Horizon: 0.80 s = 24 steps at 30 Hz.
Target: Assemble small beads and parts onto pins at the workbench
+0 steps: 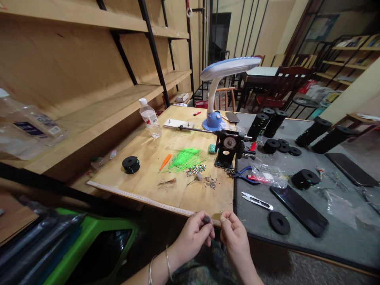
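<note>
My left hand [194,234] and my right hand [234,233] are close together at the near edge of the wooden table [142,186]. Both are pinched shut. The left fingers hold a small dark piece [207,219]. The right fingers pinch something thin that I cannot make out, next to a small tan piece [216,216]. Bangles ring my left wrist. On the table ahead lie green threads [184,157], a heap of small beads [196,169] and an orange-handled tool [164,162].
A black hand-crank winder [227,148] stands mid-table with a blue-white lamp [218,83] behind it. Thread snips [257,200], blue pliers [242,174], a phone [298,209], black spools and discs lie on the grey mat [326,237]. Water bottle [150,118] at left, green bin [89,245] below.
</note>
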{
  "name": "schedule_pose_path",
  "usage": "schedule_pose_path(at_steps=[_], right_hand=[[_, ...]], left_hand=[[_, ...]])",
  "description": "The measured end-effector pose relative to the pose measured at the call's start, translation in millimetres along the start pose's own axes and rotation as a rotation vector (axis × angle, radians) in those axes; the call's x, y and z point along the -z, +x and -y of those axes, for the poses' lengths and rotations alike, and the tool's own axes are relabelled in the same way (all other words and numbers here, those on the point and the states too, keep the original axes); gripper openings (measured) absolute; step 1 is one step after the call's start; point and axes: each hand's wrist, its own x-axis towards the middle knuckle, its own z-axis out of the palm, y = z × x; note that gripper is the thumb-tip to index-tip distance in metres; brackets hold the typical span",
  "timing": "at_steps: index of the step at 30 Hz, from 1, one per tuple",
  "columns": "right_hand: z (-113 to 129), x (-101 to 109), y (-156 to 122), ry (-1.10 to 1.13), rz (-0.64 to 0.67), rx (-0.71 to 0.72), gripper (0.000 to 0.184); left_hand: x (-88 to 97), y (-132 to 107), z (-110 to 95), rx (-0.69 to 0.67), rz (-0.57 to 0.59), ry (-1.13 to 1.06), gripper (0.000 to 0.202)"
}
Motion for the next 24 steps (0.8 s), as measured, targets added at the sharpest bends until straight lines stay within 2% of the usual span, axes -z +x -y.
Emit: schedule_pose_path(at_steps=[11,19,24], right_hand=[[-13.1,3.0,0.5,0.055,0.019,0.005,0.045],[0.2,-1.9,-8.2,-0.026,0.098,0.067,0.042],[0.2,-5.0,-7.7,-0.064,0.134,0.083,0.042]], left_hand=[[-5.0,-0.8,-4.5,0.012,-0.033,-0.063,0.033],[-2.8,-1.3,-3.0,-0.022,-0.026,-0.098,0.037],[-0.8,-0.6,0.3,-0.022,-0.011,-0.075,0.037]])
